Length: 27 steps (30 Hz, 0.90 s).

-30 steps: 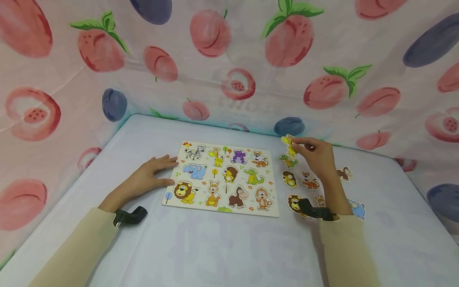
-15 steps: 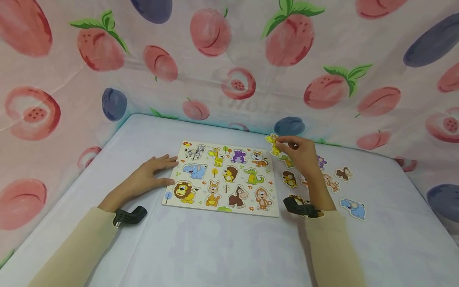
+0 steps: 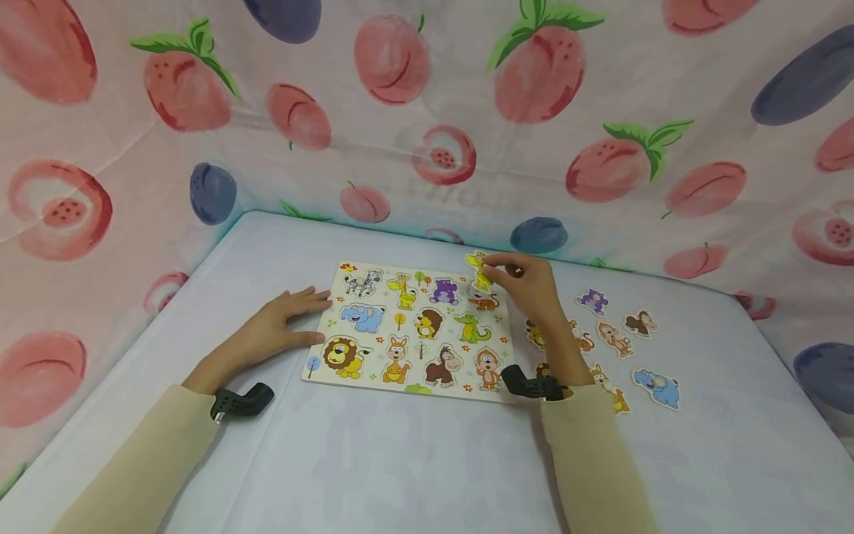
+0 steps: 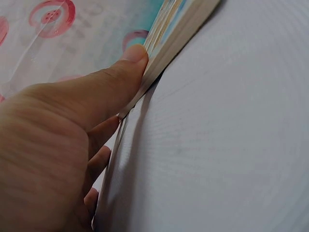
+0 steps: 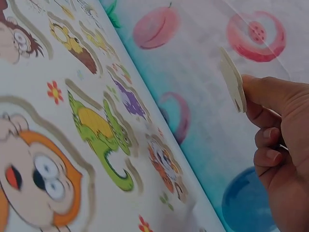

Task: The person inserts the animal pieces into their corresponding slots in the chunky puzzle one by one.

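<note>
My right hand (image 3: 530, 289) pinches a giraffe puzzle piece (image 3: 477, 273) between thumb and fingers, upright over the tiger slot at the board's far right corner. The right wrist view shows the piece (image 5: 233, 82) edge-on, raised beside the puzzle board (image 5: 36, 63). That pale board (image 3: 367, 382) lies flat and has animal-shaped recesses with matching pictures, the giraffe slot (image 3: 404, 293) in its back row. My left hand (image 3: 280, 326) rests at the board's left edge with fingers extended. In the left wrist view its thumb (image 4: 106, 89) touches the board's edge (image 4: 169, 58).
Right of the board lie loose animal pieces: a purple hippo (image 3: 592, 300), a brown ape (image 3: 640, 324), a monkey (image 3: 614, 339) and a blue elephant (image 3: 657, 388). My right forearm partly covers several more. A fruit-print curtain (image 3: 497, 159) stands behind the white table (image 3: 373, 467).
My right hand has carried the giraffe piece leftward from above the loose pieces to over the board's far right corner. The hippo and elephant pieces have come out from behind the arm. The left hand stays put.
</note>
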Available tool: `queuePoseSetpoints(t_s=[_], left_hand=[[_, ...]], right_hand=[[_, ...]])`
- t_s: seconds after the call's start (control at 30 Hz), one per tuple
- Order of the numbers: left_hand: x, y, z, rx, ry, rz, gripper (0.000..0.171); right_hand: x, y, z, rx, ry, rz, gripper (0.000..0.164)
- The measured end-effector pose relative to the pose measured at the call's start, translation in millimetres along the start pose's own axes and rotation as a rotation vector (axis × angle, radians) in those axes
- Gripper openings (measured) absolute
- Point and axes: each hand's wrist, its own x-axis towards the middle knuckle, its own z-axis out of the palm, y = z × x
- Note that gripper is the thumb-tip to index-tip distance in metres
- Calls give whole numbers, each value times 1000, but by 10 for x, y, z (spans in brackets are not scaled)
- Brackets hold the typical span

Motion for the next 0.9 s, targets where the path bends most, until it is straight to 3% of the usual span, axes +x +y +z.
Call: queuePoseSetpoints(t_s=[0.47,0.9], left_hand=[[8,13,-16,-2,-15,-19,64],[-6,41,-28,-14,-14,-25,64]], right_hand=[[73,-110,298,53,-61,-17,21],[131,-195,518,91,-101,22,20]])
